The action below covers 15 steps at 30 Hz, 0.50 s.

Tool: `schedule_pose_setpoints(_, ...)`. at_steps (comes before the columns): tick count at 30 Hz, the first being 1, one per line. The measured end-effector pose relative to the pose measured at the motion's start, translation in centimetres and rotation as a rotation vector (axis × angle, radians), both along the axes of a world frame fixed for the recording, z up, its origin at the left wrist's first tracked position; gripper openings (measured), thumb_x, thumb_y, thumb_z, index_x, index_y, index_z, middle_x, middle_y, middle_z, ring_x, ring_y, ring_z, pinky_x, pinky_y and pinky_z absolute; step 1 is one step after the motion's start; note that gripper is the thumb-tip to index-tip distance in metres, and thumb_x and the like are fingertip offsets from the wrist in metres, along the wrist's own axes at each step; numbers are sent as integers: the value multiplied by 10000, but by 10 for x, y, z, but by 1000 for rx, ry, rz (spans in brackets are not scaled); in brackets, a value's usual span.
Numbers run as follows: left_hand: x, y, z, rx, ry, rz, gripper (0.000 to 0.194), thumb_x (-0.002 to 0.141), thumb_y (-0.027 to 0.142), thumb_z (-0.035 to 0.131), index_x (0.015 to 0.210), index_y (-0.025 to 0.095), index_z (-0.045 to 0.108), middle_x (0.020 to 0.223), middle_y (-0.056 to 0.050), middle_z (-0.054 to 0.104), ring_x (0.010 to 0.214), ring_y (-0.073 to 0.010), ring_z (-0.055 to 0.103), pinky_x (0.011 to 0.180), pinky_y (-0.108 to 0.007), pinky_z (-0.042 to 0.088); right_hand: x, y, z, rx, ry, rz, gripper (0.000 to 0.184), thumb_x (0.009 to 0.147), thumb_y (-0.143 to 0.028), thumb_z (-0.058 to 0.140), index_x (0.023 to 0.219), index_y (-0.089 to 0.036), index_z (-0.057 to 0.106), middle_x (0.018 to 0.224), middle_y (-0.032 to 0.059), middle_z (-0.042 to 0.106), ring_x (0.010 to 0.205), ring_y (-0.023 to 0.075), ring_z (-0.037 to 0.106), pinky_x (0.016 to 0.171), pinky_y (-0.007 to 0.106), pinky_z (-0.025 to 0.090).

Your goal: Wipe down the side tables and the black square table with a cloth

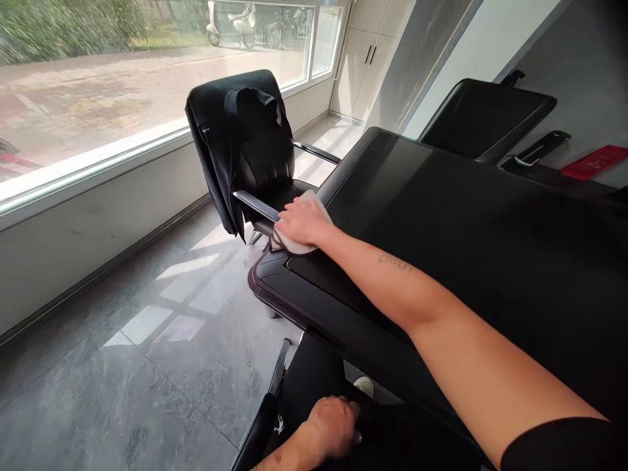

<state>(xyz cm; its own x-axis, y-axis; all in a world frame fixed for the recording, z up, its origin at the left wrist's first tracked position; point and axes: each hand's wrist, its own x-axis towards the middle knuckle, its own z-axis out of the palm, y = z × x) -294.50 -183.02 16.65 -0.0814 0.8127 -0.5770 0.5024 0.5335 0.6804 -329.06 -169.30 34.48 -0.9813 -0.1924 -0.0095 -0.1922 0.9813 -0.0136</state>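
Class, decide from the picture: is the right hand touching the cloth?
Touching. The head view shows the right hand resting palm down on the cloth, with no gap visible between them.

Cloth (297, 247): soft-looking fabric, matt, with a darker edging
Worktop (441, 180): smooth, leather-like covering, satin where light falls
Chair by the window (269, 154): padded, leather or imitation leather, softly glossy
Armrest (258, 205): hard, smooth, shiny along its side
Draped garment (218, 157): matt, creased cloth
Floor (161, 405): smooth, stone-look tiles, low sheen
Window (122, 91): clear, smooth glass
Trousers (314, 373): matt cloth
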Motion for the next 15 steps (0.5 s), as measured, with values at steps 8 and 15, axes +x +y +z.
schedule_pose_setpoints(8,10,-10,-1,38,128,-29,600,994,431,607,1484,114,745,1481,-244,782,1385,-412,756,1203,-514,602,74,-69,-11,-28,36,144,638,1201,-640,435,1564,-202,724,1766,160,609,1715,448,404,1401,712,291)
schedule_pose_setpoints(15,9,-13,-1,8,164,-4,612,942,344,627,1517,174,754,1525,-174,781,1439,-373,734,1231,-424,572,131,-81,-32,23,224,155,757,1156,-723,555,1754,-260,535,1863,109,501,1723,389,396,1387,626,369)
